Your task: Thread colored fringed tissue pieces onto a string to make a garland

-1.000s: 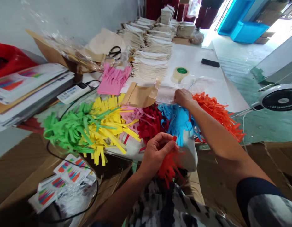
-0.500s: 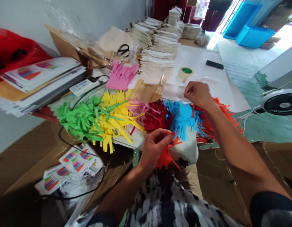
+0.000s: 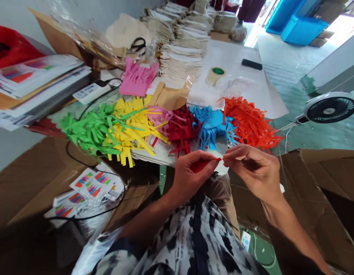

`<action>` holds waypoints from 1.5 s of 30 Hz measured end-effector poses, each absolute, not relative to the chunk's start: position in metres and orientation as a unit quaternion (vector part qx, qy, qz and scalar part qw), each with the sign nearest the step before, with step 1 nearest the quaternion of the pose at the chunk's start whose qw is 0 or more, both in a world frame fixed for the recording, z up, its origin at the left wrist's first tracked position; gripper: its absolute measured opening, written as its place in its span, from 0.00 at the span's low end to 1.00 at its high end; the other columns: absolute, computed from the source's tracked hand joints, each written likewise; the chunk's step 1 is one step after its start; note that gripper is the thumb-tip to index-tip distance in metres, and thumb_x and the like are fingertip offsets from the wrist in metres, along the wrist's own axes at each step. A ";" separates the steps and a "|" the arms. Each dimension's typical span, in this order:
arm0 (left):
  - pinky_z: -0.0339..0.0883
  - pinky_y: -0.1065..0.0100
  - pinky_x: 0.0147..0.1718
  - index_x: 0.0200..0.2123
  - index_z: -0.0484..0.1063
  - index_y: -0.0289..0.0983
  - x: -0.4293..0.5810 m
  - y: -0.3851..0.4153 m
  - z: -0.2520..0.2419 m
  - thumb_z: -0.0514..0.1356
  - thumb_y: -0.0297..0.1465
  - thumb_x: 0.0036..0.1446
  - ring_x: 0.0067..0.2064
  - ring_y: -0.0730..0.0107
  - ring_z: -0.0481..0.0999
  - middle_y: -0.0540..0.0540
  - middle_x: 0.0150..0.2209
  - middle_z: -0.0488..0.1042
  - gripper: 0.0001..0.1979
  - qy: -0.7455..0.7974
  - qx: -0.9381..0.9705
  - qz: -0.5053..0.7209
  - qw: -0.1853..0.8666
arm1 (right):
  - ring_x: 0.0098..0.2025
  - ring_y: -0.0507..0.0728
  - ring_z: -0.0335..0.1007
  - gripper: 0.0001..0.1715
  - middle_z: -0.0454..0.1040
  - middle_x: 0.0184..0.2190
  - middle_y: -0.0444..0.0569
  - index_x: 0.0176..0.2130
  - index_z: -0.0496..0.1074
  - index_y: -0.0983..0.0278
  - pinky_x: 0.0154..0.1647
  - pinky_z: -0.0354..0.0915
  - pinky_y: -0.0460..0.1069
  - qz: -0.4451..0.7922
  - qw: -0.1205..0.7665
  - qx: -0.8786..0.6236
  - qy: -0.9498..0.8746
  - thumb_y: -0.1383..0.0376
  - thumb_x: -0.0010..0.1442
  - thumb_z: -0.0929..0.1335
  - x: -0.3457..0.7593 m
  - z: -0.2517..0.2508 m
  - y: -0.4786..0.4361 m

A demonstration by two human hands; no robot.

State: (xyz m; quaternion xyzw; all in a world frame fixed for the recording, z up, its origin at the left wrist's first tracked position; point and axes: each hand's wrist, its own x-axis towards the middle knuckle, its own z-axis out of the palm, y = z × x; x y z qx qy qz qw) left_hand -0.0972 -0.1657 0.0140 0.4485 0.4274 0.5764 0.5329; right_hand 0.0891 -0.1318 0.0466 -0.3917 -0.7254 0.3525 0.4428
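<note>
My left hand [image 3: 191,173] is closed round a bunch of red paper strips [image 3: 202,165], held low in front of my lap. My right hand [image 3: 253,170] pinches at the tip of that bunch with thumb and forefinger; whether it holds something small of its own I cannot make out. Just beyond both hands, piles of cut paper fringe lie in a row on the table: green [image 3: 86,131], yellow [image 3: 131,128], light pink [image 3: 159,116], dark red [image 3: 181,130], blue [image 3: 211,124] and orange [image 3: 248,122].
A pink fringe stack [image 3: 137,78], brown envelopes [image 3: 169,97], a tape roll [image 3: 215,74], scissors [image 3: 138,44] and stacks of cream paper [image 3: 181,57] lie farther back. Printed sheets [image 3: 33,82] are at the left, colour cards [image 3: 91,185] on a cardboard box. A small fan [image 3: 328,109] stands at the right.
My right hand has come back from the clear bag beyond the orange pile and now meets my left hand at the red strips. My left hand has gathered the bunch tighter.
</note>
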 end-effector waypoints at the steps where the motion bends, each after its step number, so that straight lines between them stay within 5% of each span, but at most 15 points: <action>1: 0.75 0.69 0.38 0.35 0.82 0.37 -0.096 -0.168 0.014 0.71 0.38 0.62 0.35 0.69 0.80 0.46 0.34 0.83 0.10 0.427 0.461 0.575 0.523 | 0.36 0.55 0.79 0.03 0.82 0.35 0.45 0.39 0.82 0.56 0.36 0.74 0.51 0.347 0.442 -0.397 -0.726 0.66 0.65 0.76 0.091 0.046 -0.135; 13: 0.73 0.68 0.39 0.37 0.84 0.40 -0.090 -0.179 0.017 0.68 0.32 0.65 0.36 0.68 0.81 0.46 0.35 0.84 0.04 0.411 0.630 0.559 0.349 | 0.38 0.56 0.82 0.08 0.84 0.36 0.43 0.40 0.83 0.53 0.40 0.76 0.52 0.288 0.422 -0.390 -0.766 0.68 0.63 0.77 0.108 0.054 -0.156; 25: 0.73 0.68 0.41 0.40 0.82 0.38 -0.095 -0.175 0.016 0.66 0.29 0.66 0.38 0.68 0.82 0.45 0.36 0.84 0.03 0.378 0.702 0.510 0.322 | 0.36 0.55 0.81 0.07 0.84 0.36 0.41 0.41 0.81 0.54 0.39 0.75 0.52 0.249 0.399 -0.418 -0.777 0.68 0.64 0.76 0.113 0.047 -0.165; 30: 0.74 0.68 0.43 0.41 0.82 0.39 -0.091 -0.173 0.013 0.66 0.33 0.67 0.41 0.67 0.83 0.45 0.39 0.84 0.05 0.410 0.671 0.484 0.383 | 0.36 0.55 0.80 0.07 0.82 0.36 0.41 0.41 0.78 0.55 0.37 0.73 0.51 0.238 0.388 -0.436 -0.776 0.68 0.64 0.75 0.117 0.040 -0.166; 35: 0.75 0.72 0.43 0.59 0.76 0.40 -0.092 -0.173 0.012 0.68 0.36 0.66 0.41 0.70 0.84 0.46 0.43 0.83 0.20 0.402 0.609 0.477 0.491 | 0.37 0.55 0.78 0.09 0.79 0.36 0.43 0.40 0.75 0.56 0.40 0.72 0.52 0.272 0.428 -0.446 -0.738 0.69 0.62 0.76 0.125 0.032 -0.161; 45: 0.75 0.74 0.41 0.42 0.75 0.38 -0.075 -0.168 -0.006 0.67 0.31 0.66 0.39 0.74 0.82 0.49 0.38 0.80 0.05 0.385 0.576 0.538 0.480 | 0.41 0.53 0.77 0.10 0.78 0.40 0.43 0.40 0.74 0.57 0.44 0.72 0.50 0.321 0.414 -0.429 -0.736 0.71 0.63 0.75 0.131 0.031 -0.158</action>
